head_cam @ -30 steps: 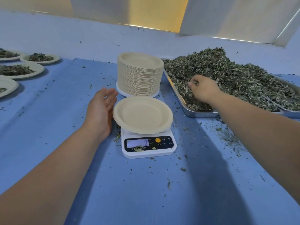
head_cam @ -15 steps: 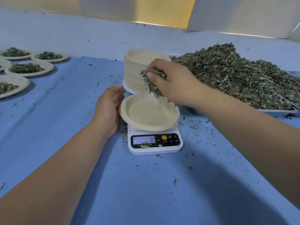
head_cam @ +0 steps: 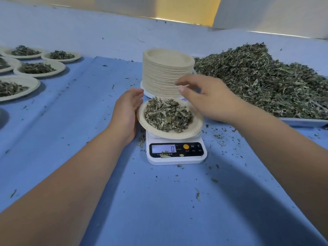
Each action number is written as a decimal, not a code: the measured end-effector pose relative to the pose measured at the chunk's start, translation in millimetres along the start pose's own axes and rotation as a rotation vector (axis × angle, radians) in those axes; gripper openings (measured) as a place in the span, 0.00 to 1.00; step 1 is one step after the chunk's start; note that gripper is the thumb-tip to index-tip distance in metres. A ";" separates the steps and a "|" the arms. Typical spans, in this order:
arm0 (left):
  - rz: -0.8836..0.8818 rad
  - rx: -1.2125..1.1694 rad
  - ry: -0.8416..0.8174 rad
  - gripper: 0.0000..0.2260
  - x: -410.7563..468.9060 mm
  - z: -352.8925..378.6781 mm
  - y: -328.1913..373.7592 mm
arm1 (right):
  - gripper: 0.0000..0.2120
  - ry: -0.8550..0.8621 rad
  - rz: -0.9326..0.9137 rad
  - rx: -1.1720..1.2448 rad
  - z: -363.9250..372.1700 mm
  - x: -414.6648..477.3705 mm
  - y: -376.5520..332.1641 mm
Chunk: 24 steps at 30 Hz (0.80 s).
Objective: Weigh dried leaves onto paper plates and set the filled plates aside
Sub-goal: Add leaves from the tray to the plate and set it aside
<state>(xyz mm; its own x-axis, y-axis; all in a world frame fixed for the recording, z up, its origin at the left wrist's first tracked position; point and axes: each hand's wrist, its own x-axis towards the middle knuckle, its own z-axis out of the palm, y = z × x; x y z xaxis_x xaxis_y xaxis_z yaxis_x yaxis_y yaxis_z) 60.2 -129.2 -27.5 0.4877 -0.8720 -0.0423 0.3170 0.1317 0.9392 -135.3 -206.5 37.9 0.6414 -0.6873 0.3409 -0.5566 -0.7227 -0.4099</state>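
We note blue-covered worktop [head_cam: 159, 201], long crease [head_cam: 58, 103] running across its left part. Behind it we see pale back wall [head_cam: 88, 32]; above, yellow panel [head_cam: 188, 8] between white panels [head_cam: 266, 13].

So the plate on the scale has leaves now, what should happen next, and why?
Probably draw the right hand clear and read the display. The plate on the scale holds a pile of dried leaves, yet the display seems to show 0, and the open right hand hovers over the plate, the left hand close beside its rim. Hands that near may disturb the reading.
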 end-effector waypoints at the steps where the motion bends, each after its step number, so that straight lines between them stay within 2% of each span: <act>1: -0.003 0.003 -0.005 0.23 -0.1 -0.2 0.2 | 0.14 0.046 0.030 0.025 0.9 -6.1 7.4; 4: -0.019 0.000 -0.008 0.30 2.9 -1.4 -2.2 | 0.12 0.209 0.062 0.001 10.0 -29.1 28.8; 6: -0.014 0.006 -0.016 0.24 5.0 -2.5 -3.8 | 0.12 0.297 0.073 -0.108 14.8 -42.4 44.6; 8: -0.004 0.038 -0.031 0.14 6.9 -3.8 -7.4 | 0.14 0.298 0.122 -0.248 15.0 -50.0 58.8; 11: 0.031 0.091 -0.041 0.16 11.8 -8.2 -14.5 | 0.16 0.217 0.182 -0.355 12.9 -54.6 70.5; 17: 0.079 0.189 -0.039 0.17 5.7 -9.1 -10.4 | 0.17 0.180 0.201 -0.325 17.2 -55.9 73.6; 21: 0.099 0.230 -0.046 0.23 5.5 -8.6 -10.3 | 0.17 0.239 0.148 -0.286 18.1 -57.7 65.1; 24: 0.133 0.252 -0.050 0.16 8.6 -8.3 -13.3 | 0.16 0.265 0.098 -0.146 17.6 -55.5 41.2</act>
<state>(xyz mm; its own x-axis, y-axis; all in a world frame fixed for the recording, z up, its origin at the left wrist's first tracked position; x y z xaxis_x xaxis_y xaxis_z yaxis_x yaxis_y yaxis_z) 66.9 -134.5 -43.2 0.4687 -0.8779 0.0981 0.0380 0.1310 0.9907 -184.6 -196.8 -12.8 0.4314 -0.7355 0.5225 -0.6914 -0.6415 -0.3322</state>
